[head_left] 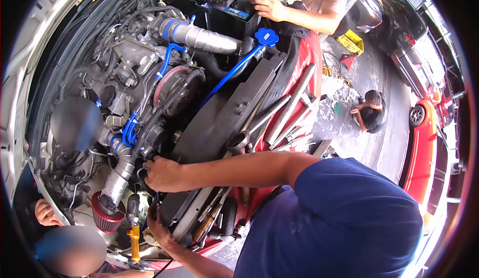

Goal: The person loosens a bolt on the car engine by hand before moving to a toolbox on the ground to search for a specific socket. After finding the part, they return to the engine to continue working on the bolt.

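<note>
My right hand (163, 174) reaches into the engine bay beside the radiator cover (219, 118), fingers curled at a dark hose near the silver intake pipe (119, 174). Just below it, my left hand (158, 228) dips into the gap at the cover's lower end, its fingers pressed together beside a thin dark shaft. Engine parts partly hide both sets of fingertips, and I cannot tell what they hold. A red cone air filter (108, 219) is left of my left hand. Close by stands a yellow-handled work light (133, 243), with a bright glow near its head.
Several wrenches and metal tools (294, 113) lie along the red front. A co-worker's hand (269, 6) rests on the black battery (219, 11). Another person's hand (46, 213) grips the lower-left edge. A person (370, 111) crouches on the floor near a red car (419, 153).
</note>
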Demonstrator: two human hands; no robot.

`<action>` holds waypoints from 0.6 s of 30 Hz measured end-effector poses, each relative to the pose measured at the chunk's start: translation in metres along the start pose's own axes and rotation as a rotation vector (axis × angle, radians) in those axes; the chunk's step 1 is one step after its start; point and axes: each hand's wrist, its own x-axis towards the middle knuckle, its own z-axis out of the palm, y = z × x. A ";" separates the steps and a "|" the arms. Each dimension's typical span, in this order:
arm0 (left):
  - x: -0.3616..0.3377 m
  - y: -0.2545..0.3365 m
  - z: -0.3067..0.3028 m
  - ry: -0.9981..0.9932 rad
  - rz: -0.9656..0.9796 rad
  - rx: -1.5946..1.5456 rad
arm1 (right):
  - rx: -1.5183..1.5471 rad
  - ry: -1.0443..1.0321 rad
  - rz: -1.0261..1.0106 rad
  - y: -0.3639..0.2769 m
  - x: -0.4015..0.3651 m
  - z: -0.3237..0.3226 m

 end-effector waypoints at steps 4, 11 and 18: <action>0.005 -0.002 0.001 0.006 -0.020 0.056 | 0.077 0.172 -0.088 -0.030 0.013 -0.013; -0.006 0.000 0.010 0.039 0.077 0.209 | 0.412 0.283 -0.361 -0.036 0.014 -0.027; 0.003 0.018 0.010 0.074 -0.029 0.255 | 0.087 -0.002 -0.162 0.017 -0.004 -0.014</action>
